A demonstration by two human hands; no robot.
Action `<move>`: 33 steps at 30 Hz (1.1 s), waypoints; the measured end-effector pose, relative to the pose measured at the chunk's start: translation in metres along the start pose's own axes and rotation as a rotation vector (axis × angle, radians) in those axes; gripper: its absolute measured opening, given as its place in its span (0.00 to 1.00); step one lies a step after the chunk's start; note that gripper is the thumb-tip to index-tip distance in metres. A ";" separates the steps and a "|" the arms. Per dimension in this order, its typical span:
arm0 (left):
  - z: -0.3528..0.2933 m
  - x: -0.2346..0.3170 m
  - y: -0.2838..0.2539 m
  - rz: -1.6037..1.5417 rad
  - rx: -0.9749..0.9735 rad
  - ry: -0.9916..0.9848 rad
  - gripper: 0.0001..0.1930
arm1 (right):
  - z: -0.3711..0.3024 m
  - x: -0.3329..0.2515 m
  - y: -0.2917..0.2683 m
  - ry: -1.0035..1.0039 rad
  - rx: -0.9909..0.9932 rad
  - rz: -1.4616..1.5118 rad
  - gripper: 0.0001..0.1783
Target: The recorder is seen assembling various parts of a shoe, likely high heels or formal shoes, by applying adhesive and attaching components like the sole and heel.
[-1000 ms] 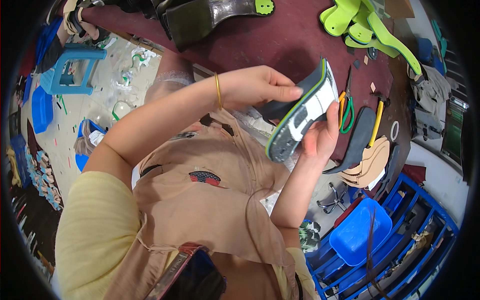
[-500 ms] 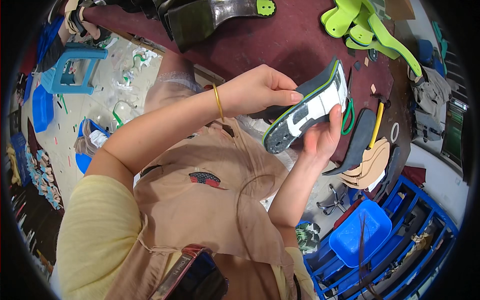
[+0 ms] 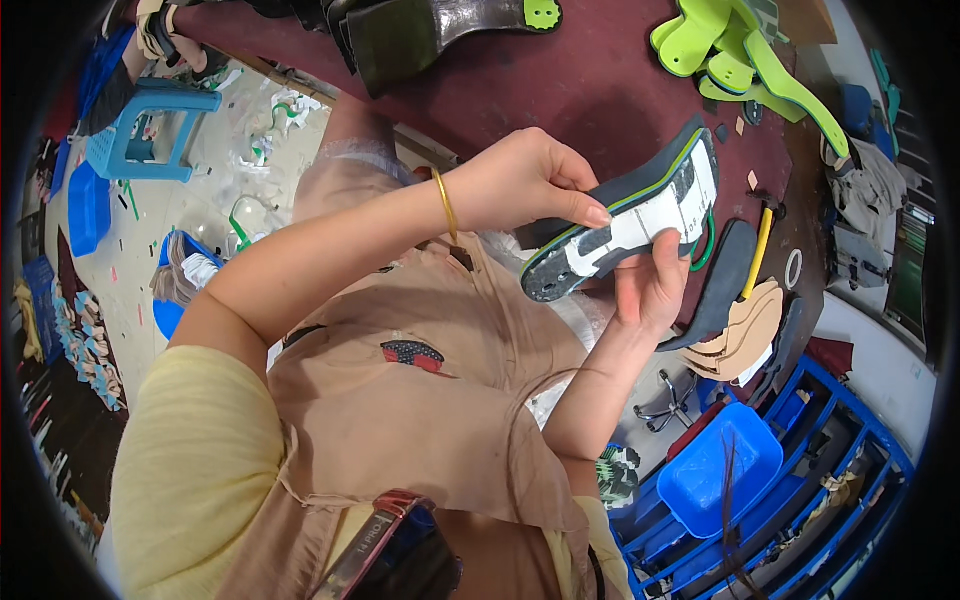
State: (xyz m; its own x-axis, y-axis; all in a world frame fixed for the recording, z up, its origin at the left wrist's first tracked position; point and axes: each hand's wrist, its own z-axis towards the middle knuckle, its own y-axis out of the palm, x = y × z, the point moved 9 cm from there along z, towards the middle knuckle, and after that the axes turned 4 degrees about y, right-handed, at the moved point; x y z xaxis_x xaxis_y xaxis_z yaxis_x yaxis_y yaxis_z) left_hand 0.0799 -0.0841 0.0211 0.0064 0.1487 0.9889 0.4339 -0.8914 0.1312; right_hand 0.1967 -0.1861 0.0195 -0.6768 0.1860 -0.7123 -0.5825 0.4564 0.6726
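Tabletop (image 3: 590, 95): dark red and faintly scuffed, it is spreading out ahead of you.
Piece's place: you are holding a long, curved, dark insole-shaped piece (image 3: 560, 275) in the air by the near edge, its white-patched side showing.
Left grip: your left hand (image 3: 545, 185) is pinching the far long edge between thumb and fingers.
Right grip: your right hand (image 3: 650, 285) is grasping the near long edge.
Done: dark layers, a lime-green line and a flat white patch (image 3: 655, 215) are apparently sitting together.
Left: bonding and remaining work are not showing clearly.
Textures: the dark side is looking matte and rubbery.
Nearby: smooth lime-green curved pieces (image 3: 690, 40), flat tan cut-outs (image 3: 745, 325) and a yellow-handled tool (image 3: 757, 250) are lying rightward.
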 end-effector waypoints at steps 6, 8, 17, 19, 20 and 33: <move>0.014 -0.006 0.012 -0.635 -0.097 -0.094 0.39 | -0.006 0.008 0.008 0.047 -0.172 0.078 0.33; 0.029 -0.014 0.025 -0.936 -0.102 -0.196 0.34 | -0.006 0.013 0.033 0.026 -0.267 -0.010 0.33; 0.037 0.003 0.001 -0.591 0.417 -0.054 0.29 | -0.009 -0.006 0.053 -0.190 0.182 -0.568 0.18; 0.041 -0.002 -0.019 -0.369 0.625 0.010 0.42 | -0.019 -0.008 0.059 -0.357 0.329 -0.731 0.17; 0.042 -0.010 -0.020 -0.416 0.663 -0.012 0.42 | -0.027 -0.008 0.073 -0.602 0.334 -0.915 0.16; 0.035 -0.032 0.012 -0.618 0.040 -0.321 0.20 | 0.002 -0.004 0.013 -0.145 0.188 -0.251 0.21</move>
State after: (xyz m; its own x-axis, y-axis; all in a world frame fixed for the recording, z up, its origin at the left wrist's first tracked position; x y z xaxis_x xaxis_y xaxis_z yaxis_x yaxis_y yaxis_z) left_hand 0.1167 -0.0847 -0.0109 0.0107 0.7481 0.6636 0.4766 -0.5872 0.6543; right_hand 0.1929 -0.1789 0.0313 -0.4441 0.1632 -0.8810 -0.6206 0.6532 0.4338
